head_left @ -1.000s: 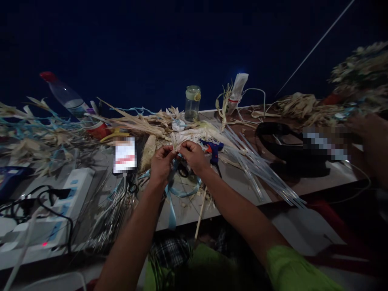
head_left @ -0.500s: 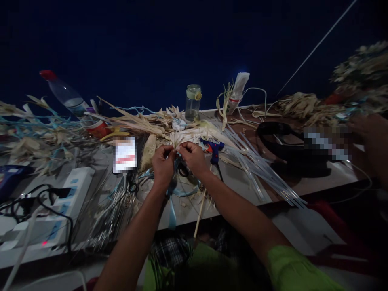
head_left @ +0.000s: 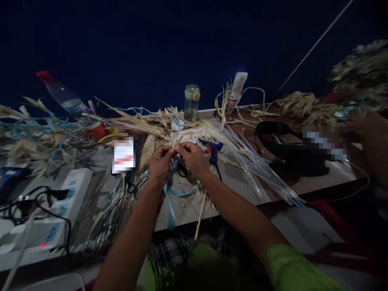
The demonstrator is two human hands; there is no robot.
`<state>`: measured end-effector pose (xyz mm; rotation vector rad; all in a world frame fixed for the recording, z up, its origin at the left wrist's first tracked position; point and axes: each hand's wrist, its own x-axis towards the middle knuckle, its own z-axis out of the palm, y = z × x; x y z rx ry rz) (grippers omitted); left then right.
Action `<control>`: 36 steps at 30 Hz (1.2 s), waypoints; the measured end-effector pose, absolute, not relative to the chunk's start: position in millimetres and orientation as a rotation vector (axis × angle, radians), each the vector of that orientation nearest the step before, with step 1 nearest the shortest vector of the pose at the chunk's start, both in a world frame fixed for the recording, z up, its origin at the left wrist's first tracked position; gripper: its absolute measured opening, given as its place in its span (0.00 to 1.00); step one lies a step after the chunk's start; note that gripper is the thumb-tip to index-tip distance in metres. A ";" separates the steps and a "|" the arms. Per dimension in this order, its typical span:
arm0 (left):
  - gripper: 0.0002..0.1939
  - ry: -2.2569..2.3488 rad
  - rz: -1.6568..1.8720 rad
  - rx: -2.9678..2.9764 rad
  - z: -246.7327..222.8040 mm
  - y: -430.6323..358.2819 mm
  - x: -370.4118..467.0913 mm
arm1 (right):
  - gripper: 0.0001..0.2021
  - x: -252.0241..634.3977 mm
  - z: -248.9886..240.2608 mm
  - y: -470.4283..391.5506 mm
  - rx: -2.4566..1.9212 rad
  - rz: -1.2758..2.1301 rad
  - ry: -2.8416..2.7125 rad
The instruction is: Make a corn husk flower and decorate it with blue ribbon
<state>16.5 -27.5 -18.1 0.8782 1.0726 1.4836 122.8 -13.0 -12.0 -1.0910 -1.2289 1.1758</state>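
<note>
My left hand [head_left: 160, 162] and my right hand [head_left: 193, 159] meet above the middle of the table, each in a pinch. Between the fingertips stands a pale flower of dried husk strips [head_left: 175, 138], its petals pointing up and away from me; both hands grip its base. A blue glue gun [head_left: 214, 149] with an orange part lies just right of my right hand. Below my hands a light blue ribbon [head_left: 171, 206] curls and hangs over the table's front edge. Beside it a thin pale stick [head_left: 200, 214] reaches past the edge.
Clear plastic sticks [head_left: 262, 173] lie to the right, near a black strap-like object [head_left: 277, 147]. At left are a phone [head_left: 123, 155], thin wires [head_left: 113, 220] and a power strip [head_left: 65, 210] with cables. Behind stand a jar [head_left: 191, 103] and dried husks [head_left: 136, 123]. Another person's hand [head_left: 371, 137] shows at far right.
The fingers have shifted slightly around the flower's base, and its petals look narrower and turned a little. The view has moved slightly; the things on the table stay put.
</note>
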 end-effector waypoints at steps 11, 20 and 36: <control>0.17 0.802 1.216 0.601 -20.0 -22.9 8.8 | 0.08 121.1 -18.6 -9.6 -0.955 1.433 -1.101; 0.10 0.822 1.242 0.512 -19.6 -24.1 9.5 | 0.07 126.9 -16.0 -7.8 -0.831 1.563 -0.977; 0.10 0.786 1.265 0.524 -12.5 -26.8 14.9 | 0.07 126.1 -19.3 -6.6 -1.054 1.275 -1.250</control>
